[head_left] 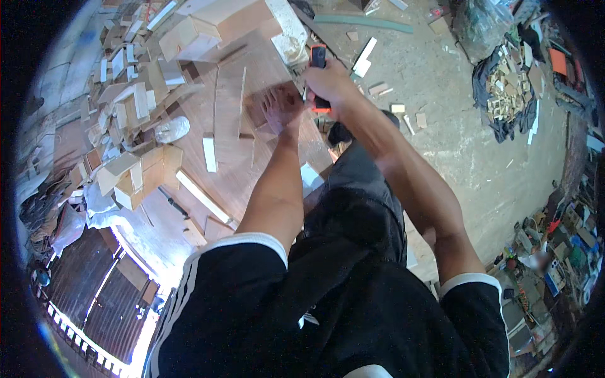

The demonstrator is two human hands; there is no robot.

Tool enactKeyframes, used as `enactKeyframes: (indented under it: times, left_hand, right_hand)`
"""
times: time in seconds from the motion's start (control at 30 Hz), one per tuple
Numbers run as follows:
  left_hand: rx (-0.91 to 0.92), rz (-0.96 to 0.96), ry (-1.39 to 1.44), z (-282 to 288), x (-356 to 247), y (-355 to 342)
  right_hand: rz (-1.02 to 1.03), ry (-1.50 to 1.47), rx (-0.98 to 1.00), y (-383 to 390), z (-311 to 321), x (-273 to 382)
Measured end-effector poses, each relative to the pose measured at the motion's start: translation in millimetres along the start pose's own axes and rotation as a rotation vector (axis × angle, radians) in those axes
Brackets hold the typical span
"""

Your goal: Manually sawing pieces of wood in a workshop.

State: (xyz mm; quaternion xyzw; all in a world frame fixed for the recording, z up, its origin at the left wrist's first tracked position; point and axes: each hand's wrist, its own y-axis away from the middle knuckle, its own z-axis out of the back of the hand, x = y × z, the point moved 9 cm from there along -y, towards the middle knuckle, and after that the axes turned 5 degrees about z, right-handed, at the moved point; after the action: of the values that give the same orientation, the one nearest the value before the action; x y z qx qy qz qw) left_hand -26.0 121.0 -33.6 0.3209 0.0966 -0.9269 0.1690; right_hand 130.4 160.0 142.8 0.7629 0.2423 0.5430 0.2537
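Observation:
My left hand (282, 109) lies flat on a small dark brown board (257, 112) near the right edge of the wooden worktop (236, 179), its fingers spread. Just to its right, my right hand (330, 84) is closed around the handle of an orange-and-black tool (318, 57). Orange shows above and below my fist. The tool's working end cannot be made out, so its exact kind is unclear. Left of the board, a long thin wooden panel (229, 104) rests on the worktop.
Wooden box pieces (154, 170) and piled offcuts (135, 104) crowd the left side. A clear plastic container (172, 130) sits among them. On the concrete floor (454, 183) lie scattered scraps and a dark sack of wood bits (509, 88). Clutter (554, 258) lines the far right.

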Motion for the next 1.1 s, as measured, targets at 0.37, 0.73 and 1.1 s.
enactKeyframes:
  times: [0.37, 0.73, 1.1]
  left_hand:
    - [0.017, -0.126, -0.316, 11, -40, -2]
    - [0.118, 0.052, -0.233, 22, -50, 2]
    - [-0.033, -0.111, -0.306, 27, -58, 2]
  right_hand:
    - [0.025, -0.023, -0.094, -7, 20, -37]
    - [0.062, 0.172, 0.027, 12, -4, -5]
    - [0.025, -0.056, -0.053, 0, 17, -19]
